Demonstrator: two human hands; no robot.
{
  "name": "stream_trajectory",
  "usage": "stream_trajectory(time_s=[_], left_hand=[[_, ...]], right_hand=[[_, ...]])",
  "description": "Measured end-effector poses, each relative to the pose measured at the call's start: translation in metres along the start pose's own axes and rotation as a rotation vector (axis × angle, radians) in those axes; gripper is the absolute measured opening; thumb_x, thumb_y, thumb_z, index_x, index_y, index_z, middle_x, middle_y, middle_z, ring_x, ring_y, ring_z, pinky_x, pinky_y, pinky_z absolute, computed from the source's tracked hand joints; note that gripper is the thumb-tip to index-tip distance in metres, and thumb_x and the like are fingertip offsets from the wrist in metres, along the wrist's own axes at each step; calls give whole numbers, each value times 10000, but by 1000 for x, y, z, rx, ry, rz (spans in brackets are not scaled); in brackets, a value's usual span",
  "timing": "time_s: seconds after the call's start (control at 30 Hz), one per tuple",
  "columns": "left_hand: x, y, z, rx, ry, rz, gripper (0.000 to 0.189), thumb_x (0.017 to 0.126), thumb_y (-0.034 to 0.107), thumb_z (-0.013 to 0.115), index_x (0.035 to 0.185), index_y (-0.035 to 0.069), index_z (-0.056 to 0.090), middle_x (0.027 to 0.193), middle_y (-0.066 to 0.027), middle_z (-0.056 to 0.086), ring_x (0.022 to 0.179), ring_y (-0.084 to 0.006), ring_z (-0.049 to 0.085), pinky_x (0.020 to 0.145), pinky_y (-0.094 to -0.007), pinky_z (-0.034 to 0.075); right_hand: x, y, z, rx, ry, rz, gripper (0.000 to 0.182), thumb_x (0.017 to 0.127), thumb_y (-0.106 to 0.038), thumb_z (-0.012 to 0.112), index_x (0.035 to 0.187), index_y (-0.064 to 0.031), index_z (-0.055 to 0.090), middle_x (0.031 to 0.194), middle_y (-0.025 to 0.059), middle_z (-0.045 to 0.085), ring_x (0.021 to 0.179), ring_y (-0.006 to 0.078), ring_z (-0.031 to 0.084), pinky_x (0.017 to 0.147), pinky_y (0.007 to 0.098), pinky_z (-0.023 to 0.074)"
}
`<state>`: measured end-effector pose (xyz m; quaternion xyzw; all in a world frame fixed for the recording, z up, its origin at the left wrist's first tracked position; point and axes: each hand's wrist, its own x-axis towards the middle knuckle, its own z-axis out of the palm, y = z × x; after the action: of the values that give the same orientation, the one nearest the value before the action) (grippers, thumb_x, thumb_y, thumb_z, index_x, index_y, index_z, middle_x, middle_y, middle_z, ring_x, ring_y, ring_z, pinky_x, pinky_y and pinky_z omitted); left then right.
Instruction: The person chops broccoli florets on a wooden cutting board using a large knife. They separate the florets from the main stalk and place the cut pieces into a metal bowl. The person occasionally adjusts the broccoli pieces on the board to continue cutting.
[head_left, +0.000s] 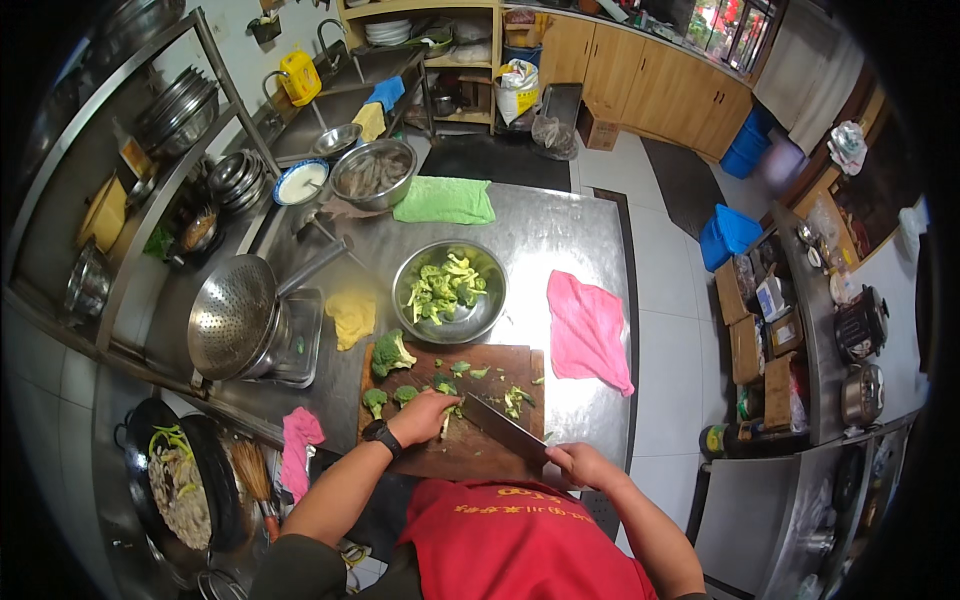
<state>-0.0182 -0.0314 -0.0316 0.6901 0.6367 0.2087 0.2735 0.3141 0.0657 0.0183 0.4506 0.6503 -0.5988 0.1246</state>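
On a wooden cutting board (480, 461), my left hand (421, 417) holds down a broccoli floret (448, 420) by its stalk. My right hand (583, 463) grips the handle of a cleaver (504, 429), whose blade lies slanted over the board close to the left fingertips. A large broccoli piece (391, 354) sits at the board's upper left corner, with smaller florets (375, 402) below it. Small green trimmings (516, 401) are scattered on the right part of the board. Just beyond it stands a steel bowl (491, 319) of cut broccoli (448, 289).
A pink cloth (589, 330) lies right of the bowl, a green cloth (444, 200) behind it, a yellow cloth (351, 319) at left. A perforated strainer (231, 319) rests over a pot. At lower left is a wok (139, 457) with food.
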Motion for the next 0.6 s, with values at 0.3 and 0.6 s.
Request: stream_trajectory(time_s=[0.3,0.6], left_hand=[[-24,30,12,28,181,-193,419,799,120,664,1178,5,529,1082,-201,580,998,-398,566,851,-448,477],[-37,31,33,-26,315,-186,386,794,20,618,1176,4,563,1072,-178,557,995,-386,558,842,-432,483]], right_hand=[[-25,-9,16,-109,89,-109,432,992,-393,491,947,7,648,659,113,587,612,214,561,612,364,457],[-47,-6,27,-132,97,-121,363,991,-315,492,1029,15,638,856,205,649,778,299,617,746,376,474]])
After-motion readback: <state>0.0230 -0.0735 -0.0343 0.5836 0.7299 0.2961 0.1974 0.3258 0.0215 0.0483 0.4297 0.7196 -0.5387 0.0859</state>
